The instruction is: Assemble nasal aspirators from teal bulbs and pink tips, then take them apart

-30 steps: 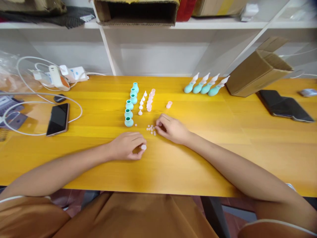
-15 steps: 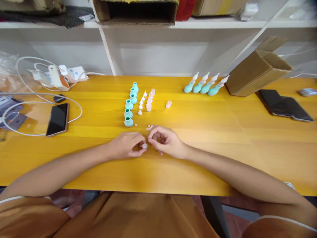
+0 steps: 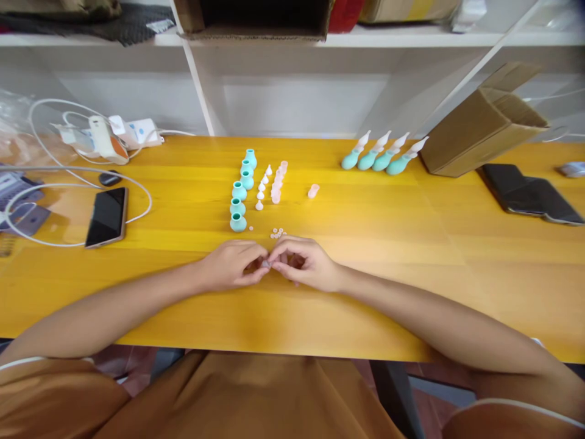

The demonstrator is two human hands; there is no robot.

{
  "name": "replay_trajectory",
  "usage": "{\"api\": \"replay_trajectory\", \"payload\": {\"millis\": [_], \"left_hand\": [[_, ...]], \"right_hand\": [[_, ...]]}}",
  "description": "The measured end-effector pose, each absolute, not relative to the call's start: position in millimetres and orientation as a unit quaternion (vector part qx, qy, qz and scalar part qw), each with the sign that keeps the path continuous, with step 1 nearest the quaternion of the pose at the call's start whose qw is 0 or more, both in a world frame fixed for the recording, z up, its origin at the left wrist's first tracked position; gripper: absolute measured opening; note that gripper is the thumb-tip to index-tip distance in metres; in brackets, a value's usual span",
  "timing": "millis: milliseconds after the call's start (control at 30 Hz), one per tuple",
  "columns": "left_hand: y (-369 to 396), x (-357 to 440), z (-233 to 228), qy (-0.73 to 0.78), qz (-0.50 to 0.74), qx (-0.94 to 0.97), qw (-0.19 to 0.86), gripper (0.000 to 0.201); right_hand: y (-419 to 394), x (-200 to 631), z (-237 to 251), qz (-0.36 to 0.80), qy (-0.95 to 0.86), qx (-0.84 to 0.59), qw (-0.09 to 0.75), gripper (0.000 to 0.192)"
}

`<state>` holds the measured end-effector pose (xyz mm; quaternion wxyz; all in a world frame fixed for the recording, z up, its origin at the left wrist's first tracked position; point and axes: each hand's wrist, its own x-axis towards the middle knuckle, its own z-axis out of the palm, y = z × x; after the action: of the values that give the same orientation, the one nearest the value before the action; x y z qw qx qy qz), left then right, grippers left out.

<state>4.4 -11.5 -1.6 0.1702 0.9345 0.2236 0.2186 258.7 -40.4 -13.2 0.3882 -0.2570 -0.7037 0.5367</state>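
Five teal bulbs (image 3: pixel 238 223) (upright), four assembled aspirators (image 3: pixel 377 156) beyond.

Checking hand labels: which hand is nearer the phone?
Left. The left hand lies right of the phone, on its side of the table; the right hand is farther right.

Left hand (image 3: pixel 233 266) and right hand (image 3: pixel 302 263) pinch a small white piece (image 3: pixel 265 263) together, near the teal bulbs (image 3: pixel 238 222).

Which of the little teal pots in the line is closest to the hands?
The teal pot at the front end of the line. It stands just beyond the left hand; the other pots run away toward the shelf.
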Motion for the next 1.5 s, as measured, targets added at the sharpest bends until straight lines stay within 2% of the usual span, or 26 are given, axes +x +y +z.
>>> {"api": "replay_trajectory", "payload": {"millis": [267,500,700,1033,1167,1500], "left_hand": [[-8.8,4.2,-2.2,0.235,0.239,0.915,0.225,0.027],[-7.6,3.1,-3.2,0.239,0.250,0.899,0.268,0.025],[-8.0,3.5,-2.7,0.237,0.253,0.898,0.272,0.024],[-8.2,4.2,-0.4,0.253,0.240,0.894,0.283,0.028],[-8.8,4.1,2.0,0.258,0.236,0.892,0.288,0.027],[-8.9,3.8,2.0,0.250,0.236,0.893,0.290,0.022]], "right_hand": [[-35.1,261.4,-13.1,0.504,-0.716,-0.262,0.406,0.014],[-34.5,261.5,-11.7,0.459,-0.737,-0.259,0.424,0.011],[-35.9,261.4,-14.9,0.508,-0.705,-0.275,0.412,0.013],[-34.6,261.7,-16.8,0.428,-0.747,-0.263,0.436,0.005],[-32.9,262.9,-15.8,0.371,-0.778,-0.246,0.442,0.007],[-31.4,263.1,-13.7,0.359,-0.789,-0.234,0.441,0.010]]}}
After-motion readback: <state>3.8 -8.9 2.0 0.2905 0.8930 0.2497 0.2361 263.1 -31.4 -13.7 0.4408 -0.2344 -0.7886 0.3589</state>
